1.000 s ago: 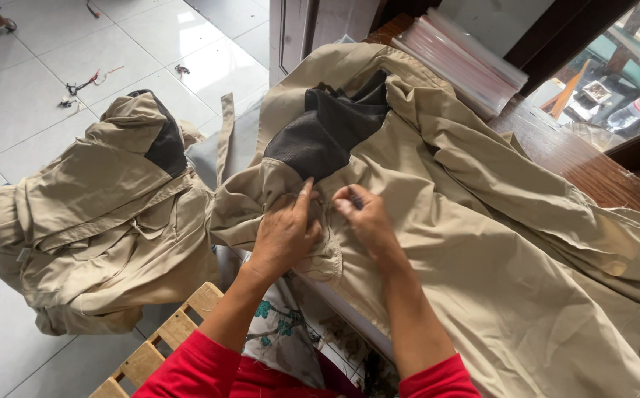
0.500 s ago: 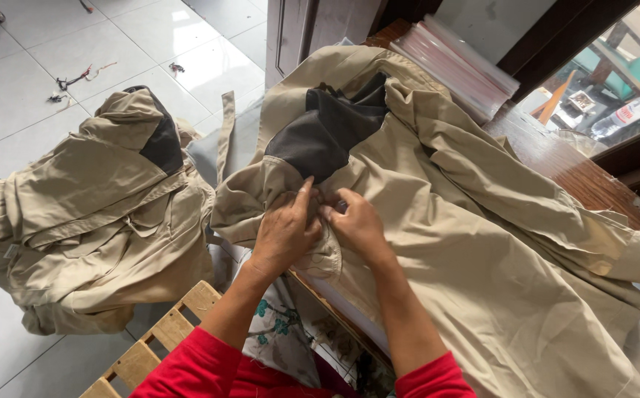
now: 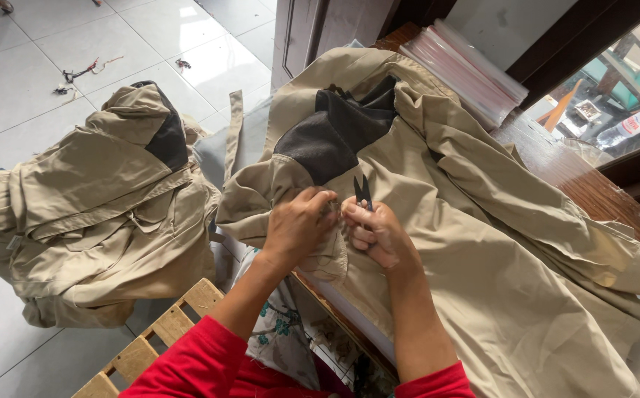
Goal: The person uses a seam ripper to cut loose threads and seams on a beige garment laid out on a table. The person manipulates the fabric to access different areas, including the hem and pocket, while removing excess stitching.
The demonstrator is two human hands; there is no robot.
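Note:
A beige jacket (image 3: pixel 497 250) with a black shoulder patch (image 3: pixel 335 136) lies spread over the table. My left hand (image 3: pixel 298 225) pinches a fold of its fabric near the front edge. My right hand (image 3: pixel 379 232) holds small black thread snips (image 3: pixel 363 191), blades pointing up, right beside the left hand's fingers. Both hands are close together over the same bit of cloth. Red sleeves cover my upper arms.
A pile of similar beige garments (image 3: pixel 99 214) sits on the tiled floor at left. A wooden slatted crate (image 3: pixel 150 346) is below it. A stack of clear plastic bags (image 3: pixel 467 70) lies on the wooden table (image 3: pixel 585 184) at the back. Thread scraps (image 3: pixel 77 74) litter the floor.
My hands have drawn together on the fabric fold, and the black snips now show upright in my right hand. The camera has shifted a little.

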